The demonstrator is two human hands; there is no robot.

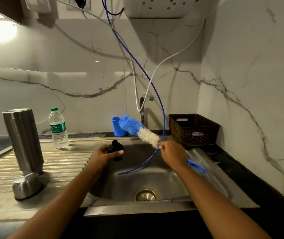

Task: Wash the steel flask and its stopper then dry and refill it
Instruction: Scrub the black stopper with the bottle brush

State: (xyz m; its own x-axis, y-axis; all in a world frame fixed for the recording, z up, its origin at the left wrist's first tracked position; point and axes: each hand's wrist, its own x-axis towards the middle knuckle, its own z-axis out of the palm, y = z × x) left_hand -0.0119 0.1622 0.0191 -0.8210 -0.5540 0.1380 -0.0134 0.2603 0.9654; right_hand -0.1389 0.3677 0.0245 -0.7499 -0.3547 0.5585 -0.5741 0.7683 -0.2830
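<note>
Stopper (115, 144), black and seemingly knobbed, sits gripped in left fingers (119, 152); right fingers (162, 146) pinch the bottle brush (138, 129).

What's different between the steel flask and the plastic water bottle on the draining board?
The steel flask is opaque grey metal, while the water bottle is clear plastic with a green label and a green cap. The flask is taller and wider than the bottle. The flask stands nearer the camera, and the bottle stands behind it to the right. Both stand on end on the ribbed draining board left of the sink.
</note>
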